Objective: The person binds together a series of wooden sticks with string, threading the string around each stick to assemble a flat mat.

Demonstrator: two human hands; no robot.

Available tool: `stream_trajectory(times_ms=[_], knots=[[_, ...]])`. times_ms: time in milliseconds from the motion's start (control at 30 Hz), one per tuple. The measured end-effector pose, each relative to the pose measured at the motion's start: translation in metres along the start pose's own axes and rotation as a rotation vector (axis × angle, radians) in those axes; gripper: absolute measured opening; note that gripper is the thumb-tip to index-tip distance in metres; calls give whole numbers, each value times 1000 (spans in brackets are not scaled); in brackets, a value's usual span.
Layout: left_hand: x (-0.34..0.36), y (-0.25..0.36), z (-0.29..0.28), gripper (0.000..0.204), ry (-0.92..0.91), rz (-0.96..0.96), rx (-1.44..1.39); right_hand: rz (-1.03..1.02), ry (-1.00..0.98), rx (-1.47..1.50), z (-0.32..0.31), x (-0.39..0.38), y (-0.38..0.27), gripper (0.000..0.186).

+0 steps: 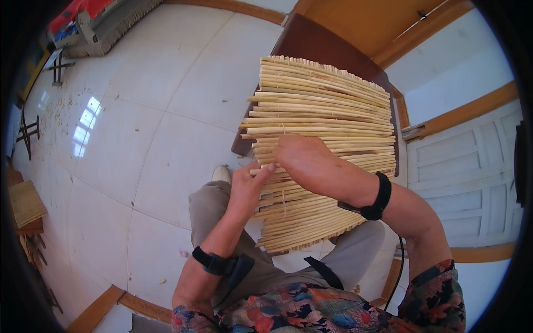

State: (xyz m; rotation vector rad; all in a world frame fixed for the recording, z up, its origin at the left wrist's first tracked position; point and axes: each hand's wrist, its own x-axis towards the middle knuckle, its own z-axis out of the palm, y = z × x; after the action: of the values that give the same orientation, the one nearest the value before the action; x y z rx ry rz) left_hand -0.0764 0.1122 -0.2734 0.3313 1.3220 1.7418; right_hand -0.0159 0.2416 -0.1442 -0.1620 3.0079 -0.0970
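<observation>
A mat of pale yellow reed stalks [327, 114], laid side by side and bound with thin ties, slopes from a dark brown board [319, 41] down toward my knees. My left hand [245, 184] is at the mat's left edge, thumb and fingers closed around stalk ends. Right beside it, my right hand [302, 158] rests on the mat with its fingers curled in. The back of that hand hides what its fingertips grip. Some gaps show between stalks below my hands.
White floor tiles [166, 144] with scattered scraps lie to the left. A wooden stool-like piece [28, 202] stands at the far left, and a fringed covered seat [102, 33] at the upper left. White panelled doors [466, 177] are on the right. A black cable [401, 266] hangs by my right arm.
</observation>
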Motion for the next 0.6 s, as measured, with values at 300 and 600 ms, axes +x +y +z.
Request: stream_trajectory(times_ms=[300,600], knots=[[-106,103,39,25,-171,404,469,550,510,760,-87,-135,-52,27],[-226,96,79,53,-464,1238,1138,714,604,929,28,-293,-145,30]])
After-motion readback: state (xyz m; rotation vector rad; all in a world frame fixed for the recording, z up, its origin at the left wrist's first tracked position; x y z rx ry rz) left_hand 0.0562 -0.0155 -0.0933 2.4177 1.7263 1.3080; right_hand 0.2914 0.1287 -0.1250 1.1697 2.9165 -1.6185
